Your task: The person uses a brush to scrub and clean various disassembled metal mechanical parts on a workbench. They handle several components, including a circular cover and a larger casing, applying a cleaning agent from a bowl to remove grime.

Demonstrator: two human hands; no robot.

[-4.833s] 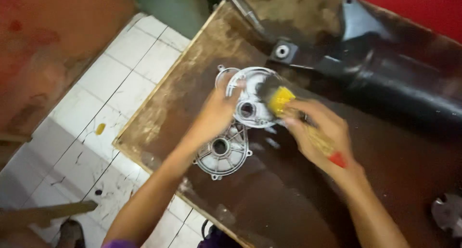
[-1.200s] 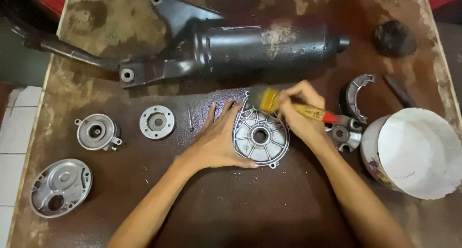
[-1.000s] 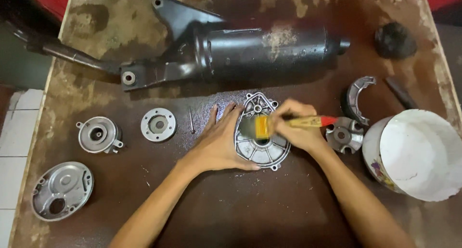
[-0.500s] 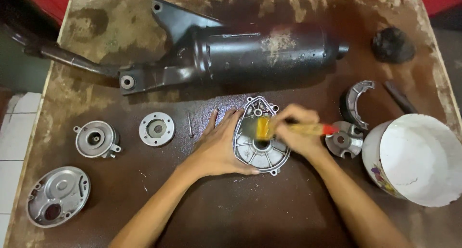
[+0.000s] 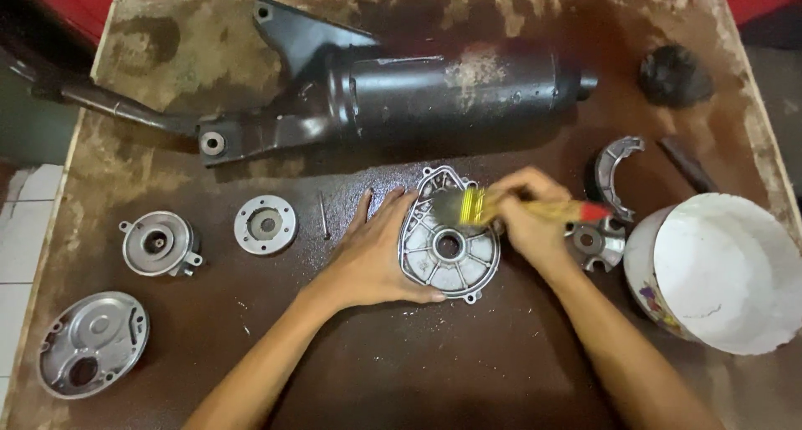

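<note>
silver cast metal, ribbed with spokes around a central hole: that is the engine cover (image 5: 449, 245) we are brushing near the middle of the brown board (image 5: 401, 371). its long axis is running from the near edge toward the far edge, with the narrower lobed end pointing at the black exhaust muffler (image 5: 401, 88). our left hand (image 5: 374, 255) is lying flat and spread against the cover's left rim, thumb along its near edge. our right hand (image 5: 526, 217) is closing around the paintbrush (image 5: 518, 206), whose yellow bristles are touching the cover's upper part while the red-tipped handle is pointing toward the white bucket (image 5: 727, 271) at the right edge.
</note>
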